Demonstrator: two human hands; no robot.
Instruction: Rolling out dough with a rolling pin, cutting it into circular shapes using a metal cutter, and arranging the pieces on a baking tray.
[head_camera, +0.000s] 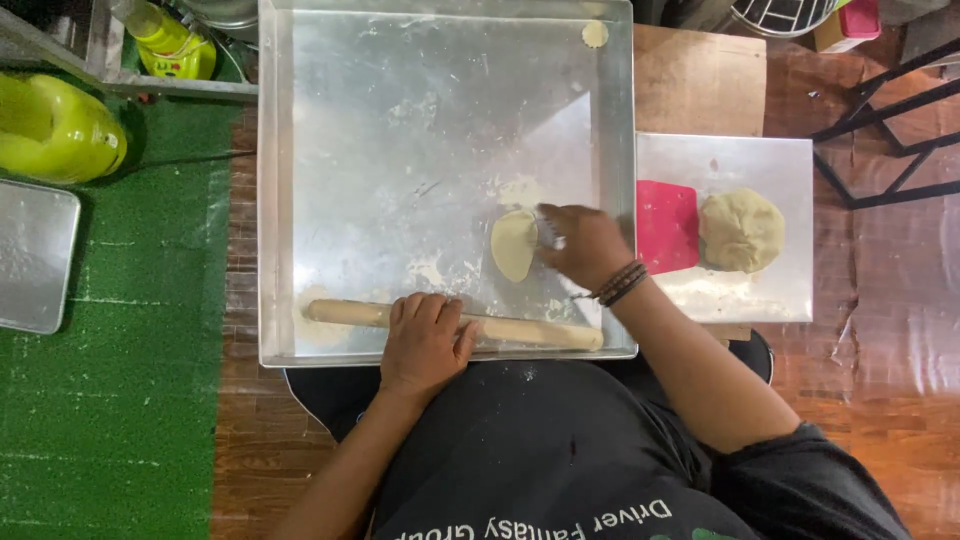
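Observation:
A big shallow metal tray (300, 180) dusted with flour lies in front of me. A small folded piece of pale dough (511, 245) lies on it near the right side. My right hand (585, 243) presses a small metal tool against the dough's right edge; the tool is mostly hidden by my fingers. My left hand (425, 340) rests palm down on a wooden rolling pin (530, 331) that lies along the tray's near edge.
Right of the tray a smaller metal sheet (760, 165) carries a ball of dough (741, 230) and a red scraper (667, 227). A small round dough disc (595, 34) sits in the tray's far right corner. A green container (55, 128) and another tray (35, 255) lie at left.

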